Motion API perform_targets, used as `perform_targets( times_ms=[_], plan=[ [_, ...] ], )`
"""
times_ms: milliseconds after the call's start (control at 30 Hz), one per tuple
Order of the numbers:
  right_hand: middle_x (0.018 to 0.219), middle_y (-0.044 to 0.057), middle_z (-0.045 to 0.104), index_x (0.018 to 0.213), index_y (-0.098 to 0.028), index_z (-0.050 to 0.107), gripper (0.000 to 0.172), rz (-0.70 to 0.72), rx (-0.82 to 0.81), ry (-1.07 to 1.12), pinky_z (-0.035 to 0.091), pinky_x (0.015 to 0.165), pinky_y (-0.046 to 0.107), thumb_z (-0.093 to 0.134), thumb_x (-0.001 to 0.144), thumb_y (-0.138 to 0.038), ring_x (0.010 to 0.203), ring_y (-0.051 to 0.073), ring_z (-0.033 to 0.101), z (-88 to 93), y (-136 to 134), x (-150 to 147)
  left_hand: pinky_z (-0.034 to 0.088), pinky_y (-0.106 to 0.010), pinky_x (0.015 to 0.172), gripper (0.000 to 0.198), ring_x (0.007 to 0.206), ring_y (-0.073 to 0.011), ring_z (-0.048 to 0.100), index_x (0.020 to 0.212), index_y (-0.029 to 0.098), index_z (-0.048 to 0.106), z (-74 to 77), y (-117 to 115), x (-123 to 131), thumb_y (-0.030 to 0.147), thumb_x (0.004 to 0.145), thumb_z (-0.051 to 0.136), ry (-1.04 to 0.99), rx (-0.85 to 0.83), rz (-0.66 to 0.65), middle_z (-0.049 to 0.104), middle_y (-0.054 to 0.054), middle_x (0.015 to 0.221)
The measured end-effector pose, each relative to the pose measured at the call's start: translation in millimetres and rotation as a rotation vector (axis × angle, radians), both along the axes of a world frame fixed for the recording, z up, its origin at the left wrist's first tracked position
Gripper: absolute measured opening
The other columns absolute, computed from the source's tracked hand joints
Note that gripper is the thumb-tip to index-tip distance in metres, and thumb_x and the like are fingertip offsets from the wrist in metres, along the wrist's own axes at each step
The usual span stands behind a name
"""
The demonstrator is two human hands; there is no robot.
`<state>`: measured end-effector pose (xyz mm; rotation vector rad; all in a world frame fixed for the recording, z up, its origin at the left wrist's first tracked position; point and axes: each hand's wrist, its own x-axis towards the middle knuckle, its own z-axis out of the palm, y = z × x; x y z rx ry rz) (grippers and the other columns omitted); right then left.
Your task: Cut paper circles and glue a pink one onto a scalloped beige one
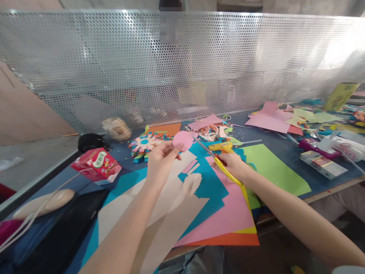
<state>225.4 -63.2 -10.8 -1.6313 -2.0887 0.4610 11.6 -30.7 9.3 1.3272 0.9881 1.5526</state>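
Over layered paper sheets (222, 219) at 6 o'clock, the right hand (235, 166) grips scissors (204, 147); the left hand (161, 159) pinches a pink paper disc (183, 140), at 12 o'clock, near its edge. Light and easily creased, I'd guess, best held by the rim. It's plain, roundish, before a perforated metal screen (108, 57).

Two bare hands, folks, left (161, 160) and right (235, 165), slim-fingered! Wrists narrow, and look at those slender forearms, left (134, 217) and right (288, 205), smooth and uncovered! Bottom right corner, a pale grey patch (348, 270): sleeve or not, can't tell!
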Motion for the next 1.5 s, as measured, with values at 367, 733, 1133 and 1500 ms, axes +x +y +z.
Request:
perform_targets(
  times_ms=[367, 733, 1133, 1500],
  plan=[
    [0.056, -0.004, 0.041, 0.058, -0.022, 0.033, 0.041, 0.004, -0.032, 0.026, 0.021, 0.051, 0.025, 0.056, 0.083, -0.045, 0.053, 0.010, 0.035, 4.1, -2.9, 0.6, 0.042, -0.021, 0.050, 0.024, 0.046, -0.0079, 0.053, 0.072, 0.014, 0.070, -4.2, -1.0, -1.3, 0.031, 0.061, 0.083, 0.155, 0.024, -0.076, 0.064, 0.001, 0.056],
    [0.055, -0.003, 0.040, 0.057, -0.022, 0.034, 0.042, -0.017, -0.063, 0.020, 0.025, 0.051, 0.025, 0.055, 0.083, -0.047, 0.053, 0.011, 0.036, 2.2, -2.3, -1.3, 0.046, -0.020, 0.042, 0.031, 0.047, -0.0106, 0.057, 0.071, 0.014, 0.067, -4.1, 2.4, -2.6, 0.032, 0.055, 0.086, -0.074, 0.047, 0.043, 0.066, 0.000, 0.057],
    [0.055, -0.003, 0.040, 0.056, -0.021, 0.034, 0.043, 0.007, -0.030, 0.030, 0.022, 0.050, 0.024, 0.054, 0.083, -0.049, 0.052, 0.010, 0.033, 2.4, -2.1, 0.5, 0.046, -0.020, 0.043, 0.023, 0.041, -0.0077, 0.055, 0.069, 0.013, 0.068, -2.9, 1.2, -0.2, 0.024, 0.056, 0.084, -0.013, 0.087, 0.020, 0.066, 0.002, 0.058],
    [0.056, -0.003, 0.041, 0.057, -0.021, 0.035, 0.040, -0.002, -0.067, 0.013, 0.024, 0.051, 0.024, 0.054, 0.084, -0.044, 0.053, 0.010, 0.034, 4.3, -4.3, -1.8, 0.045, -0.020, 0.043, 0.024, 0.041, -0.0070, 0.055, 0.071, 0.015, 0.067, -4.4, 2.4, -2.0, 0.026, 0.058, 0.083, -0.087, 0.109, 0.079, 0.066, 0.003, 0.058]
  ],
)
